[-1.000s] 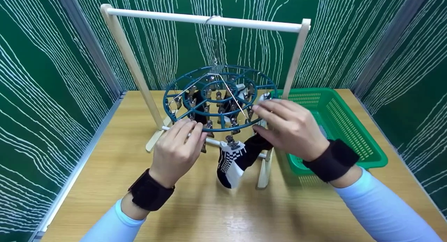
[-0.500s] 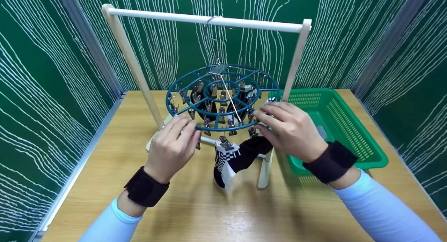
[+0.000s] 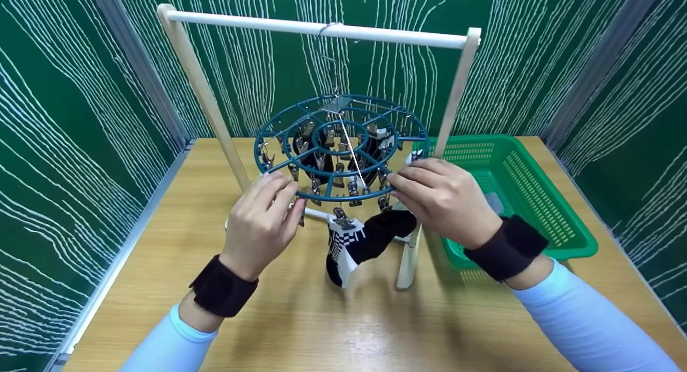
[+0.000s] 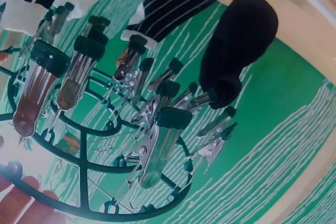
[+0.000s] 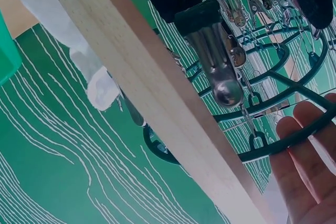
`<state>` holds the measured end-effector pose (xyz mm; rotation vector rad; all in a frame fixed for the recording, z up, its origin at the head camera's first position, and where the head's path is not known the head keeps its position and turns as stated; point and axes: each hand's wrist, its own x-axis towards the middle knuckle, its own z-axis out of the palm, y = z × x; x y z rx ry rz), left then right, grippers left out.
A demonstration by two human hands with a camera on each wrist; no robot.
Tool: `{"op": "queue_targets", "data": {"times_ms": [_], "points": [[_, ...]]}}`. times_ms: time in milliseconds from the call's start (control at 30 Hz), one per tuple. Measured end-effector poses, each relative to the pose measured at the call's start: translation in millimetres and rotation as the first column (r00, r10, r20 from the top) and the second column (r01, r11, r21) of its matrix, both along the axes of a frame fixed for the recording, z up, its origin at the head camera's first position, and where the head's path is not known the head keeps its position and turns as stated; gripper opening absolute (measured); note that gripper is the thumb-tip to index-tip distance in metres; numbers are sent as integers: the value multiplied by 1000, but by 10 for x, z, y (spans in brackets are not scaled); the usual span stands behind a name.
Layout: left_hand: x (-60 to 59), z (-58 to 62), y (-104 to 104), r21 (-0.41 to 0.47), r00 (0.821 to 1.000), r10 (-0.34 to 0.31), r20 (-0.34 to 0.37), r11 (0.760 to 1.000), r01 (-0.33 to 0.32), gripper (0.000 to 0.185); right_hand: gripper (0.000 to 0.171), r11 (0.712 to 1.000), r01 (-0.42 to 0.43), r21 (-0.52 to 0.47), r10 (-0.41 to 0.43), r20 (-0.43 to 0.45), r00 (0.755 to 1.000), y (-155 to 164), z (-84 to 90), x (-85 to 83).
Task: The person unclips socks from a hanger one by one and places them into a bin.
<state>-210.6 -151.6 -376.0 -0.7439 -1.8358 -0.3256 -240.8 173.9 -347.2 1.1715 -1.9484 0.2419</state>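
Ring [image 3: 343, 197]: teal clip hanger, hung by a hook from the wooden rack's bar [image 3: 322, 29], above the desk [image 3: 300, 318].
Left hand [image 3: 263, 221]: near-left rim pinched between curled fingers.
Right hand [image 3: 443, 197]: near-right rim held, fingers curled round it.
Sock [image 3: 349, 243]: black-and-white, clipped at the front, hanging between both hands.
Basket [image 3: 536, 200]: green, to the right.
Advice: rim best turned slowly and level, so clips [image 4: 157, 145] are not tangled.

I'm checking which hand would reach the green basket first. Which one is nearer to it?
Right. The right hand grips the round hanger's rim just beside the basket; the left hand grips the rim on the hanger's far side.
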Motion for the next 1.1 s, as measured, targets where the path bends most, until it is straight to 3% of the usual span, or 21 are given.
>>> {"op": "queue_targets", "data": {"times_ms": [267,433,567,767,900,1000,1100], "points": [[45,-5,61,-46,996,18,-84,999,-22,31,22,1000,-19,-4,19,-34,999,-12,-10,-15],[103,-30,144,-54,990,-57,-130,997,50,29,20,1000,-23,4,23,-27,999,-13,-6,-10],[144,-74,233,-74,986,-127,-106,990,119,25,19,1000,-14,5,14,-11,1000,-4,6,-4],[193,-161,328,-101,989,-134,69,985,141,21,19,1000,-8,2,8,5,1000,13,22,10],[207,-209,371,-98,977,-97,188,988,117,35,19,1000,-11,-1,11,-7,1000,12,33,17],[229,-217,401,-67,939,-91,331,991,119,42,18,1000,-9,2,9,-12,1000,12,34,17],[240,-198,419,-17,868,-109,484,991,134,45,18,1000,-3,9,3,-7,1000,15,29,17]]}}
